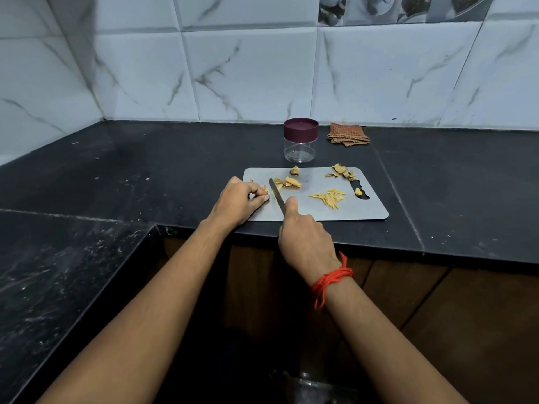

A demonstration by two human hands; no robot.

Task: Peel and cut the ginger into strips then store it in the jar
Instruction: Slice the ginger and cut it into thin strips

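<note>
Here the left hand (243, 199) pinches a small pale-yellow ginger piece (266, 189) down on the grey rectangular cutting board (364, 211), likely to steady it, while the right hand (306, 237) grips the slim steel knife (277, 198) just beside it, ready to slice. Thin yellow ginger strips (329, 198) lie mid-board, fibrous and uneven. The clear purple-lidded jar (300, 139) stands behind the board, lid on.

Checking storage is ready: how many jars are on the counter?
1: a clear jar with a maroon lid, behind the cutting board, left of the folded cloth. No others visible.
</note>
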